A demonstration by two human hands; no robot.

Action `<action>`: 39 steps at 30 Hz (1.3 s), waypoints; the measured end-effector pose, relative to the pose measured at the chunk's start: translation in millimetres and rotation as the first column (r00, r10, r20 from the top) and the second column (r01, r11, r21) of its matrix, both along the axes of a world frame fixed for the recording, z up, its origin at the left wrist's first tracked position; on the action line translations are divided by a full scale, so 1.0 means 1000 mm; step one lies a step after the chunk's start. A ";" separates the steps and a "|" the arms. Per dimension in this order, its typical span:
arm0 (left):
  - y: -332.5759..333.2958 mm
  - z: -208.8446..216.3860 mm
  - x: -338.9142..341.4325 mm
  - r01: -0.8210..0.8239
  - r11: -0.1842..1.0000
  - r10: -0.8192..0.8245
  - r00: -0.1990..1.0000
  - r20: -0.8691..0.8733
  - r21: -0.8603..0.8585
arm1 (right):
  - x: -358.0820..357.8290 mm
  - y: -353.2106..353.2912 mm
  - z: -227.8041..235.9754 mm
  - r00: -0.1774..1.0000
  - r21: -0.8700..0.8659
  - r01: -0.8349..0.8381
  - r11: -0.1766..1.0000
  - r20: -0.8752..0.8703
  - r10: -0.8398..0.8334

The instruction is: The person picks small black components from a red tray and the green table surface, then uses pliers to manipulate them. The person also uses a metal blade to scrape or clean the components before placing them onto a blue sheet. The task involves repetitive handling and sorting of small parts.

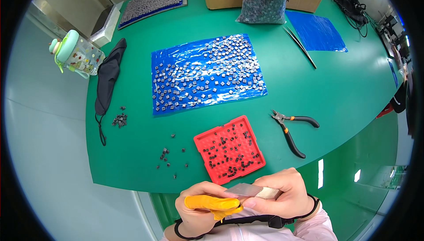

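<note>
Close to my body, at the table's near edge, my two hands meet. My right hand (pixel 287 192) is closed around a flat grey blade (pixel 243 189) with a cream wrapping (pixel 268 193) at its grip end. Yellow finger covers (pixel 212 202) sit on fingers of my left hand (pixel 194 216), which is pinched closed beside the blade. A tiny dark piece (pixel 240 206) shows at those fingertips; its kind is too small to tell. Just beyond my hands lies a red tray (pixel 206 144) with many small black pieces scattered over its dimpled floor.
Small grey square pieces cover a blue film sheet (pixel 161 55) mid-table. Cutting pliers (pixel 287 130) and tweezers (pixel 301 49) lie right. Loose dark bits (pixel 120 120), a black mask (pixel 108 79) and a bottle (pixel 79 53) are left. A filled plastic bag (pixel 265 2) stands behind.
</note>
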State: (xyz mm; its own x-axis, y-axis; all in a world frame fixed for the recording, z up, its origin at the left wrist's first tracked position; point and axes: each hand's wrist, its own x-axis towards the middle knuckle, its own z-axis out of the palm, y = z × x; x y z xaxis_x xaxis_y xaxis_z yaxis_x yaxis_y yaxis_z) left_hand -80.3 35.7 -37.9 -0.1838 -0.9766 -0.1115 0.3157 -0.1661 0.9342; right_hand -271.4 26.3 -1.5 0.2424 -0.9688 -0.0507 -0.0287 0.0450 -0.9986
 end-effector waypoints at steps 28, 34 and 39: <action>-0.004 0.008 0.003 0.127 0.977 -0.088 0.972 0.216 -0.173 | -0.010 -0.002 0.008 0.989 0.201 -0.131 0.971 -0.039 0.141; -0.010 0.010 0.001 0.066 0.997 -0.063 0.997 0.047 -0.049 | -0.015 0.004 0.001 0.991 0.065 -0.066 0.996 -0.111 0.073; -0.011 0.017 0.007 0.044 0.999 -0.043 0.998 0.047 -0.016 | -0.023 -0.001 -0.005 0.927 -0.175 0.219 0.960 -0.270 -0.261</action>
